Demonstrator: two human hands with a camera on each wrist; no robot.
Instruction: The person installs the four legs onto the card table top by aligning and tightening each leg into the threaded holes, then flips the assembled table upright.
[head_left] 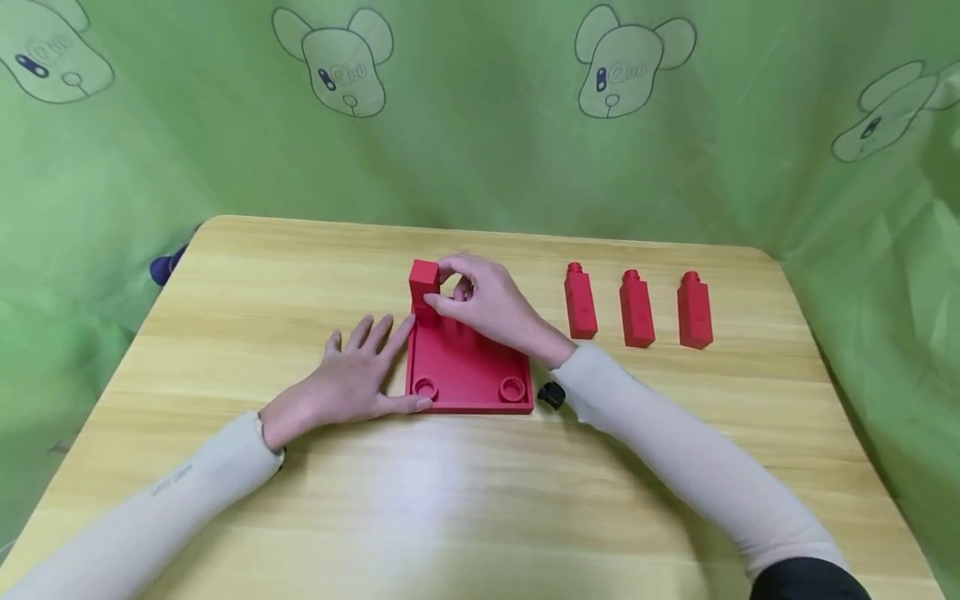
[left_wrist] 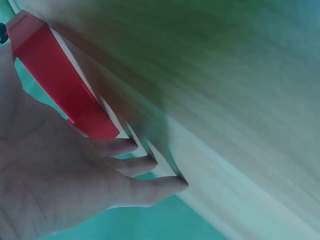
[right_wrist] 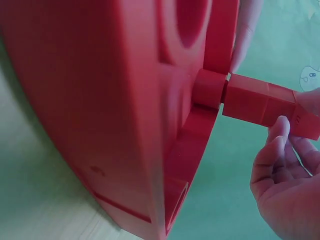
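Observation:
A square red tabletop lies underside up on the table, with round sockets at its corners. At its far left corner stands a red square table leg, upright; my right hand pinches its upper part between thumb and fingers. In the right wrist view, the neck of that leg meets the round socket; how deep it sits I cannot tell. My left hand lies at the tabletop's left side, fingers spread, the thumb at the near left corner and a fingertip touching the left edge.
Three more red legs with ridged necks, a left one, a middle one and a right one, lie to the right. A small black object is by my right wrist. Green cloth hangs behind the wooden table.

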